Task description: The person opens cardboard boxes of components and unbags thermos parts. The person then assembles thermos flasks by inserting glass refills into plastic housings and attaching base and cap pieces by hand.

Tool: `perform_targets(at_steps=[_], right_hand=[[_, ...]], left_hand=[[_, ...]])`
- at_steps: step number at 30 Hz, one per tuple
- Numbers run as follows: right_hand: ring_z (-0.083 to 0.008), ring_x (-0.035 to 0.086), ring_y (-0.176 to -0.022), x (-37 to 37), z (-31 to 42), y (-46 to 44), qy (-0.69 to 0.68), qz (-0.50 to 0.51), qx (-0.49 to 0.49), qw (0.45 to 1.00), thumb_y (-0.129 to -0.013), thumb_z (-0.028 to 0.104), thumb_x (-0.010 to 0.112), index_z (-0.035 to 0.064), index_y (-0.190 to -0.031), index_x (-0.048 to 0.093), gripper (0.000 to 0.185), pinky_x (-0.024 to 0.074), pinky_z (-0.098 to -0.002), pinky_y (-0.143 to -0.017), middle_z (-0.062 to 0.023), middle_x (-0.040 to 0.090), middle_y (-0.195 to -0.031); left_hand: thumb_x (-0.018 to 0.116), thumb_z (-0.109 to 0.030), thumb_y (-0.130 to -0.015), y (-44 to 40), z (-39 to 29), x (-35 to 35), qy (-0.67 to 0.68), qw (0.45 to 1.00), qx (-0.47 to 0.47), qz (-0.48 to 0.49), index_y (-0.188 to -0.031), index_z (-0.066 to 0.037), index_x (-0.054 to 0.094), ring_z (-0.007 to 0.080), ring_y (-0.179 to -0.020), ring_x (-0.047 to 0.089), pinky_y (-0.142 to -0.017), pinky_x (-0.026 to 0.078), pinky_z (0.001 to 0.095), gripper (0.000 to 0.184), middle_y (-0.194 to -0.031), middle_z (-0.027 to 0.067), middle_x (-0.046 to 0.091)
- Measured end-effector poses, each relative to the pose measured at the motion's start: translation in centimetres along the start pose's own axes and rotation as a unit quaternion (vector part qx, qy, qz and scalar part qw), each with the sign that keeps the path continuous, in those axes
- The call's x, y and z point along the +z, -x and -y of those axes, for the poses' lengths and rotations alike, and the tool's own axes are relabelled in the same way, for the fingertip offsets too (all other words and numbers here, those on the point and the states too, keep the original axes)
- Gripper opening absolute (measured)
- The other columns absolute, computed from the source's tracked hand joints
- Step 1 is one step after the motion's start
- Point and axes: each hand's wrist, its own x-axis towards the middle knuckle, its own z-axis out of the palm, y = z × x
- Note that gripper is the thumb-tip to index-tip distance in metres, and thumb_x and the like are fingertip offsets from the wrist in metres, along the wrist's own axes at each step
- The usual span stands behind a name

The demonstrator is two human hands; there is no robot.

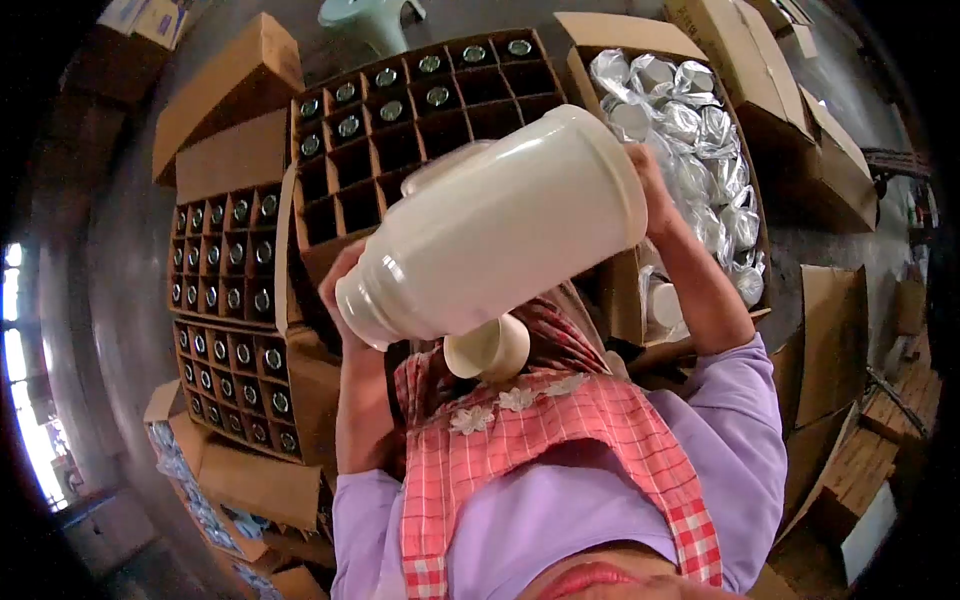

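A large cream-white thermos-like container (510, 230) is tilted across the middle of the head view, its narrower end toward the lower left. My left hand (345, 285) holds that narrower end, fingers mostly hidden behind it. At the wide end, upper right, my right hand (648, 185) grips the rim. A handle shows on the container's upper side. Below it, a small cream cup (488, 348) rests on the lap against the checked red apron (560, 410).
Behind the container stands a divided carton (425, 130) with several glass-topped items. More divided cartons (228, 255) are stacked at left. On the right, an open box (755, 190) holds plastic-wrapped items. A pale green stool (375, 20) stands at the top.
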Motion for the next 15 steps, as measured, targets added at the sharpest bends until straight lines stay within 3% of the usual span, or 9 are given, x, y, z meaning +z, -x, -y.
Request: perform_targets(at_steps=[1,3,6,7,8,13,15], right_hand=[[-0.0069,0.057,-0.07,-0.8,-1.4,-0.5,-0.059,0.053,0.031,0.996,-0.083,0.014,0.06,-0.0057,-0.087,0.064,0.021,0.0481,-0.0253,-0.06,-0.0015,0.061,-0.074],[-0.0085,0.057,-0.07,-1.1,-2.8,0.3,-0.038,0.025,-0.024,0.999,-0.084,0.017,0.059,-0.0041,-0.091,0.065,0.023,0.048,-0.0247,-0.061,-0.0034,0.063,-0.076],[-0.0103,0.058,-0.07,-1.2,-3.1,-1.0,-0.071,-0.004,0.119,0.99,-0.084,0.018,0.059,-0.0017,-0.093,0.066,0.023,0.0479,-0.0262,-0.061,-0.0042,0.064,-0.076],[-0.0106,0.058,-0.07,-1.0,-3.1,-1.2,-0.059,0.015,0.129,0.99,-0.084,0.018,0.059,-0.0017,-0.093,0.066,0.023,0.0479,-0.0265,-0.062,-0.0046,0.064,-0.077],[-0.0109,0.058,-0.07,-0.7,-3.2,-1.5,-0.041,0.047,0.137,0.989,-0.083,0.018,0.059,-0.0016,-0.093,0.066,0.023,0.048,-0.0269,-0.062,-0.005,0.064,-0.078],[-0.0124,0.059,-0.071,1.0,-4.0,-1.9,0.094,0.254,0.119,0.955,-0.082,0.019,0.059,-0.0013,-0.094,0.066,0.024,0.0482,-0.0286,-0.064,-0.0068,0.065,-0.081],[-0.013,0.059,-0.071,0.8,-5.0,-2.3,0.12,0.278,0.135,0.944,-0.082,0.019,0.059,-0.0012,-0.094,0.066,0.024,0.0483,-0.0293,-0.065,-0.0076,0.066,-0.083]], left_hand=[[0.063,-0.005,-0.077,0.3,-1.5,0.3,-0.058,0.993,0.098,-0.008,-0.104,0.005,0.06,0.016,-0.081,0.062,-0.074,0.048,0.026,0.029,-0.093,0.0087,0.065],[0.065,-0.004,-0.071,0.7,-4.0,1.3,-0.179,0.944,0.274,-0.04,-0.098,0.006,0.062,0.0195,-0.072,0.063,-0.067,0.05,0.0264,0.029,-0.085,0.013,0.066],[0.065,-0.005,-0.069,0.6,-4.5,1.3,-0.2,0.909,0.366,-0.025,-0.098,0.007,0.062,0.0235,-0.071,0.064,-0.065,0.051,0.0289,0.031,-0.087,0.0162,0.066],[0.065,-0.006,-0.068,0.9,-4.0,1.1,-0.244,0.899,0.363,-0.009,-0.099,0.005,0.062,0.0265,-0.07,0.064,-0.063,0.052,0.0312,0.033,-0.089,0.0184,0.065],[0.064,-0.006,-0.069,0.6,-3.4,0.6,-0.244,0.864,0.439,0.019,-0.101,0.003,0.061,0.0267,-0.072,0.064,-0.059,0.052,0.0309,0.034,-0.091,0.0192,0.064],[0.062,-0.005,-0.073,0.8,-7.8,1.5,-0.342,0.747,0.555,0.134,-0.102,-0.001,0.059,0.0283,-0.077,0.062,-0.053,0.051,0.0274,0.029,-0.092,0.0261,0.061],[0.063,-0.005,-0.074,0.9,-8.7,1.8,-0.343,0.738,0.557,0.164,-0.102,-0.001,0.059,0.0285,-0.077,0.062,-0.054,0.052,0.0277,0.028,-0.09,0.0271,0.061]])
